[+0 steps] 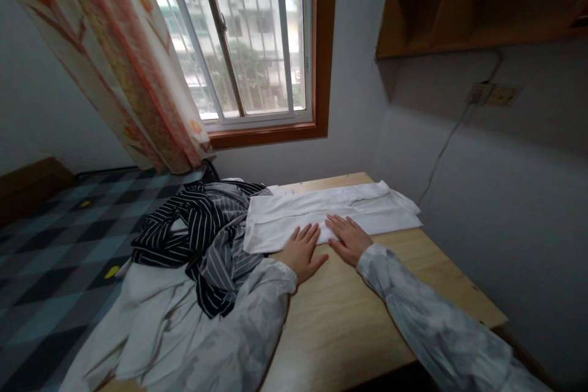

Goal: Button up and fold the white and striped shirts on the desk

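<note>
A white garment (331, 208), folded into a long flat strip, lies across the wooden table. My left hand (303, 252) rests flat with its fingers on the near edge of the cloth and its thumb pointing right. Beside it, my right hand (348, 239) is spread on the same edge, palm down. Neither hand grips anything. What kind of garment it is I cannot tell. To the left sits a crumpled heap of black-and-grey striped clothing (184, 226), touching the left end of the white strip. Below the heap hangs a loose white cloth (151, 312).
The wooden table (335, 331) stands beside a bed with a checked cover (46, 269). Behind are a window (239, 43) and a flowered curtain (124, 67). A wall shelf (413, 43) juts out at upper right, above a socket (491, 95) with a hanging cord.
</note>
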{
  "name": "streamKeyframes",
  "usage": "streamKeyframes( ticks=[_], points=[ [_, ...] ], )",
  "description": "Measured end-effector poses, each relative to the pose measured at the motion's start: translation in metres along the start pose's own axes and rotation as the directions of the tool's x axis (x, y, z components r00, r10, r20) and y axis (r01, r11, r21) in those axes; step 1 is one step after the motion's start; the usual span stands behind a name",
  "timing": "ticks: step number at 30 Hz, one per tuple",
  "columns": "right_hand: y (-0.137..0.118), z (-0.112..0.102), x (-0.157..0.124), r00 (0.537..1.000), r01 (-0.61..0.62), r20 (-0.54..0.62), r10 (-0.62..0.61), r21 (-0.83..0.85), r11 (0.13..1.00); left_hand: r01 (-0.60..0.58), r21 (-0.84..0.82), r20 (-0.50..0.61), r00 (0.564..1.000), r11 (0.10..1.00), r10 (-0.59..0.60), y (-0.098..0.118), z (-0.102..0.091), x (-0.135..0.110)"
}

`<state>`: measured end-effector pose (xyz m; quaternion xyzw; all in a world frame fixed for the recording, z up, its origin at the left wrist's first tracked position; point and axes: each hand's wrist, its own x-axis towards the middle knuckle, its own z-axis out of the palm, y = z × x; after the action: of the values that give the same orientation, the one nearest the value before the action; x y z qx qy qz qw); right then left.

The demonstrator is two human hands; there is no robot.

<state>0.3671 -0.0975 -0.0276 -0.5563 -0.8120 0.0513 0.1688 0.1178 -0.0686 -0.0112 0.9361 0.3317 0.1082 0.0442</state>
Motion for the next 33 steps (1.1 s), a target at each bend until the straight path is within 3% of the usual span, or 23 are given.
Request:
streamKeyframes(
  ticks=[5,13,17,25,29,33],
  points=[
    [0.002,0.013,0.005,0.995,-0.057,0.080,0.057,0.002,0.998,0.045,-0.030,-0.001,0.999,0.999,-0.046,-0.010,0.001,-0.017],
    [0.053,0.012,-0.019,0.983,-0.174,0.057,0.177,-0.057,0.983,0.289,0.051,-0.114,0.953,0.956,-0.282,-0.020,-0.002,-0.038],
    [0.079,0.010,-0.036,0.969,-0.236,0.054,0.242,-0.100,0.967,0.279,0.075,-0.108,0.957,0.957,-0.271,-0.023,-0.006,-0.045],
    [0.116,0.005,-0.063,0.941,-0.336,-0.002,0.340,-0.145,0.930,0.137,0.076,-0.094,0.987,0.988,-0.129,-0.023,-0.018,-0.049],
    [0.133,-0.001,-0.078,0.918,-0.395,-0.029,0.396,-0.161,0.905,0.175,0.078,-0.031,0.984,0.981,-0.173,-0.014,-0.028,-0.049],
    [0.147,-0.007,-0.096,0.892,-0.452,-0.057,0.449,-0.165,0.877,0.313,0.156,0.027,0.947,0.937,-0.321,-0.002,-0.041,-0.053]
  ],
)
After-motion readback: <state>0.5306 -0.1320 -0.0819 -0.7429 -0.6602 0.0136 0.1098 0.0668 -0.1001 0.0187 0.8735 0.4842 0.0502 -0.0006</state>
